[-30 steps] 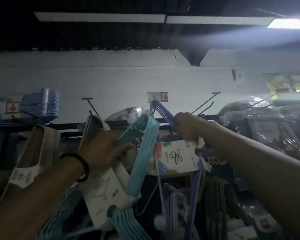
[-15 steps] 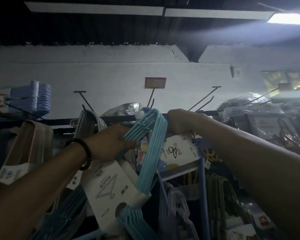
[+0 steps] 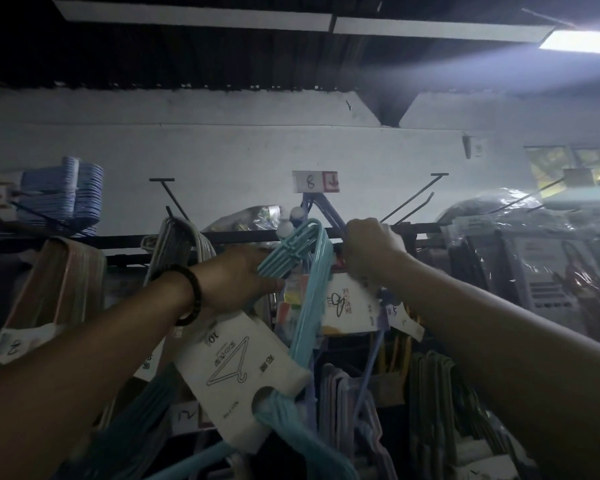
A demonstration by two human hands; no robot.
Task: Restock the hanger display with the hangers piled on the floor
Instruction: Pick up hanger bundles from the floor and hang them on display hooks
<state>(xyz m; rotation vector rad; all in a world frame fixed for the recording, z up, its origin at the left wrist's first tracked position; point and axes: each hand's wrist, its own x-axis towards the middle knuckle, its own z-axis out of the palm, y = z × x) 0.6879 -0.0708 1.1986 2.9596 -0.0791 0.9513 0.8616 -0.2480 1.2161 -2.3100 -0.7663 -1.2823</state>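
Open room: two bare pegs [image 3: 168,199] [image 3: 416,199] are jutting out on either side of the price tag [image 3: 315,181].
Edges: the rail [image 3: 222,240] is running behind both hands, with hung packs crowding below it.
Hanger bundle [image 3: 309,289]: light blue, banded by a white card sleeve [image 3: 236,372], tilting up to the rail under the tag.
Left hand [image 3: 236,282]: gripping the bundle's upper end.
Right hand [image 3: 371,247]: clenching the periwinkle hanger pack [image 3: 326,209] at the rail.

Dim in front of me. White plastered wall [image 3: 222,150] ahead, dark corrugated ceiling [image 3: 153,53] above it with two pale flat beams [image 3: 194,19] across. One lit ceiling lamp [image 3: 582,41] top right, glare streaking down. Small window [image 3: 568,164] far right.
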